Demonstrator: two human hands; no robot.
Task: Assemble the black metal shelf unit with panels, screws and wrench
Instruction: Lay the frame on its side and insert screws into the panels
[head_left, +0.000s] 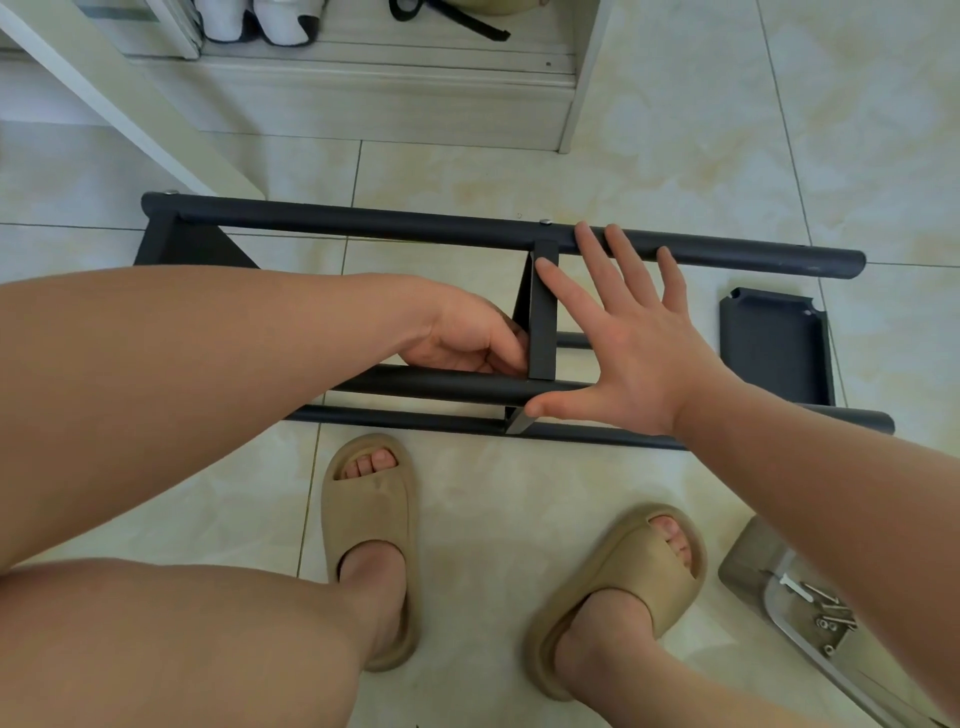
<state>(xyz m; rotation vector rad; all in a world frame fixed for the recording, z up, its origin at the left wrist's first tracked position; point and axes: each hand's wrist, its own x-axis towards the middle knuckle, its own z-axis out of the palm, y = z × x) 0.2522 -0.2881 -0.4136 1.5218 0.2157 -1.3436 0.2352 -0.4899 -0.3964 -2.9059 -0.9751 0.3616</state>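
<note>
We see the black metal shelf frame (363, 224) lying on its side on the pale tiled floor (519, 176), just beyond two beige foam slippers (370, 530). Our left hand (467, 340) curls its fingers round the left edge of the black cross panel (544, 332), gripping it at the near tube. Our right hand (628, 343) is spread flat and holds nothing, with the index finger on that panel and the thumb at the near tube. A loose black metal panel (776, 345) lies to the right, and silver screws (831, 616) sit in a clear tray at near right.
</note>
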